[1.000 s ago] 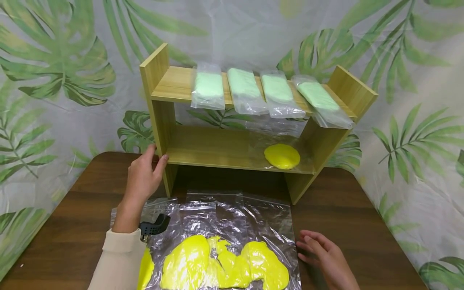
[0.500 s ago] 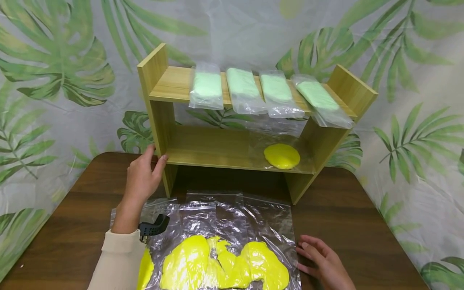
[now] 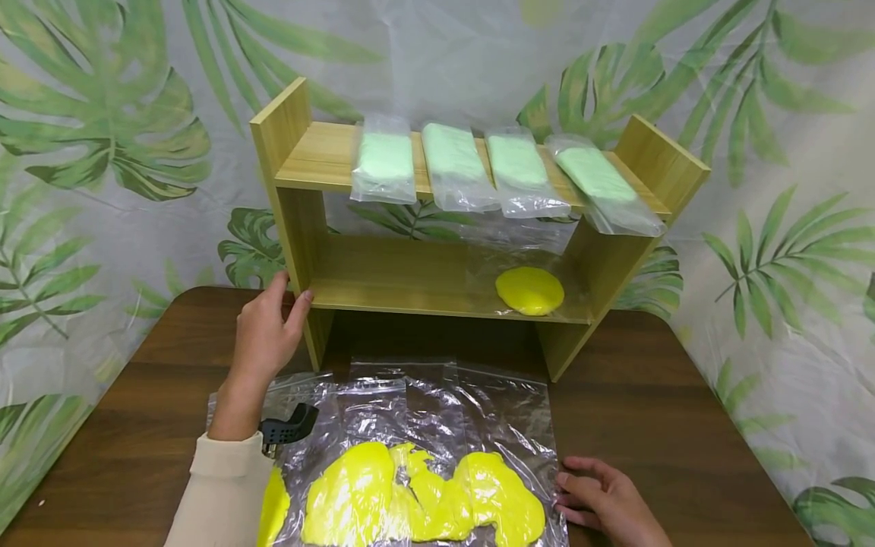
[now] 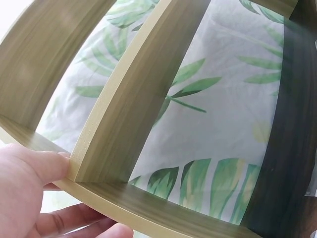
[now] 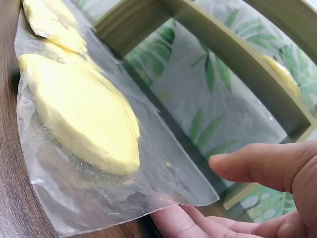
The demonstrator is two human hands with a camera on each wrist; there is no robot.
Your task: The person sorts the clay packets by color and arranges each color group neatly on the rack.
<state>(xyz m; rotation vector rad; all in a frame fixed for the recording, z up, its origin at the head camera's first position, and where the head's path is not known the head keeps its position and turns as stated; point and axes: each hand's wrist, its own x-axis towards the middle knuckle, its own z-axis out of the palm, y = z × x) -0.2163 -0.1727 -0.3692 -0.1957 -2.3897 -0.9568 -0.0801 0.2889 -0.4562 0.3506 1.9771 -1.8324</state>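
1. The clear zip-top plastic bag (image 3: 516,425) with a flat bright-yellow mass inside lies just left of my right hand (image 3: 604,501), on the table. Its long axis runs away from me, toward the shelf.
2. My right hand is much the nearer – its fingertips are at the bag's right edge, seemingly just under it, with the thumb lifted apart, so nothing is pinched.
3. My left hand (image 3: 266,330), well apart from that bag, grips the left side of the two-tier light wood-grain shelf (image 3: 393,270), thumb beside the middle board.
4. The dark brown wood-grain table (image 3: 649,395) also bears overlapping yellow-filled bags (image 3: 372,406) to the left.
5. Four bagged pale-green slabs (image 3: 386,158) lie on the top board; a bagged yellow disc (image 3: 529,290) lies on the middle one, toward the right – leaf-printed cloth (image 3: 451,45) hangs behind.
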